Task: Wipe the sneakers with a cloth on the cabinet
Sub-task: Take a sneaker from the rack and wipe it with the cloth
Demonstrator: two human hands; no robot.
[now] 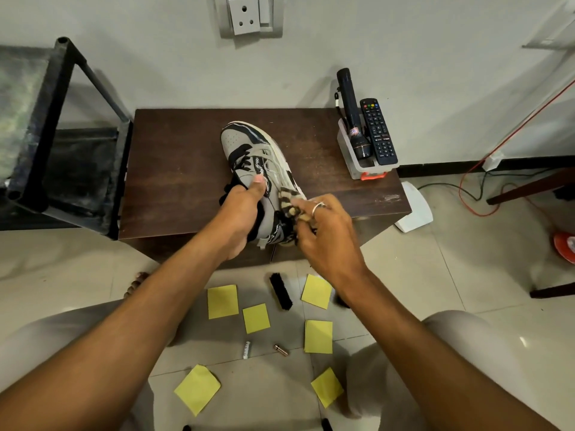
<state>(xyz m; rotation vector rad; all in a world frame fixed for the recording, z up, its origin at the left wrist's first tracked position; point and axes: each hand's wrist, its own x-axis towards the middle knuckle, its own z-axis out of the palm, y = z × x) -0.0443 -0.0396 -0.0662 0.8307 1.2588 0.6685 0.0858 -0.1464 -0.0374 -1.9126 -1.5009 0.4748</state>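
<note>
Closest of all are two knees in pale trousers. On the floor tiles between them lie yellow paper squares (198, 388), scattered about. A small white battery (246, 349) and a small copper-coloured tube (281, 349) lie near each other among the squares. A little further on is a black brush (280, 290). Bare toes (137, 284) peek out on the left.

Both arms reach forward to the shoe (252, 144). The left hand (241, 219) grips the shoe at its opening. Its thumb presses on the grey side just beside the black laces, and its other fingers are hidden. The right hand (326, 234) has its fingers curled round a bunched striped cloth (289, 203). It holds the cloth against the right side of the shoe, near the heel. One finger of this hand wears a ring (317, 208).

The shoe is grey, white and black. It sits over the brown cabinet (174, 169), with its toe pointing at the wall and its heel at the front edge.

At the far right corner of the cabinet is a clear tray (348, 154). A black torch (351, 113) and a black remote (378, 132) lean in it, side by side.

A black stand (62, 119) is just left of the cabinet. On the floor to the right lie a white thing (415, 206) and some wires (466, 188). A socket (245, 14) is high on the wall behind.
</note>
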